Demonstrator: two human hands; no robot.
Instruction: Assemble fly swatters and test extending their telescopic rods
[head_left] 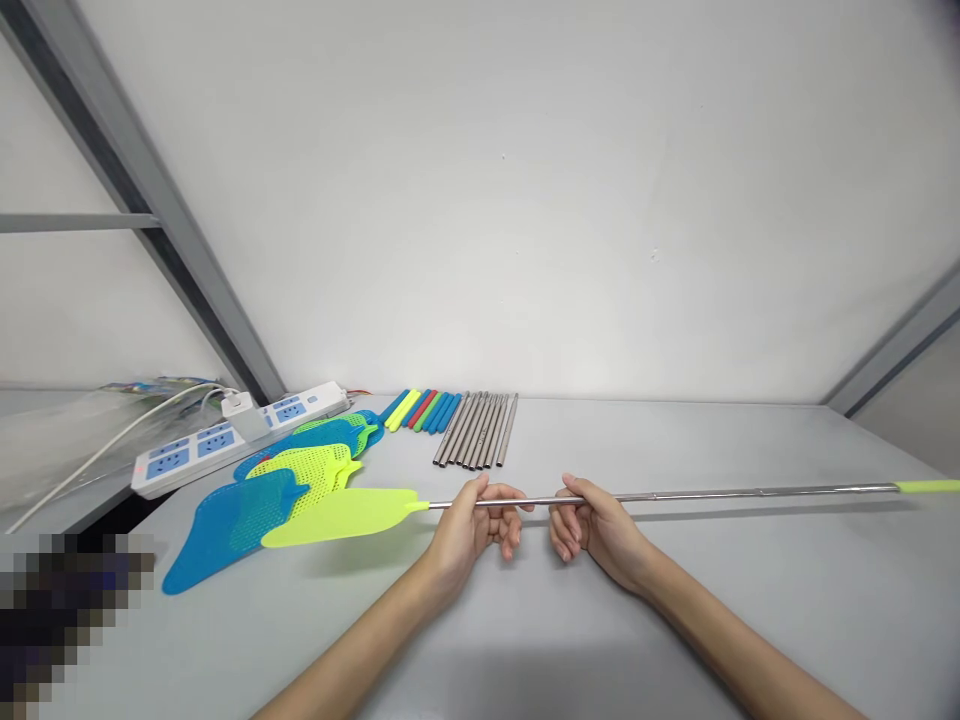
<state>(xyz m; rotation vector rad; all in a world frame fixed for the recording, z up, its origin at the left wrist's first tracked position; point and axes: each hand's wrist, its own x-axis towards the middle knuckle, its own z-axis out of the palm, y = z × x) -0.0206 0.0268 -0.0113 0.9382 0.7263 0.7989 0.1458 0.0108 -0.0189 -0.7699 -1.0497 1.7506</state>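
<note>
A fly swatter (705, 495) with a long, extended metal rod lies level across the view, held above the grey table. Its yellow-green paddle (341, 517) is at the left end and its yellow-green handle (928, 486) reaches the right edge. My left hand (480, 520) grips the rod near the paddle, thumb and forefinger around it. A short way to the right, my right hand (592, 525) pinches the same rod between thumb and fingers. Left of my left hand, blue and yellow swatter heads (240, 515) are piled, partly under the held paddle.
Behind my hands lie several metal tubes (476, 430) in a row, beside several coloured handle grips (421, 410). A white power strip (217, 445) with a plugged-in charger (244, 415) stands at the back left, near clear plastic bags (71, 435). A white wall closes off the back.
</note>
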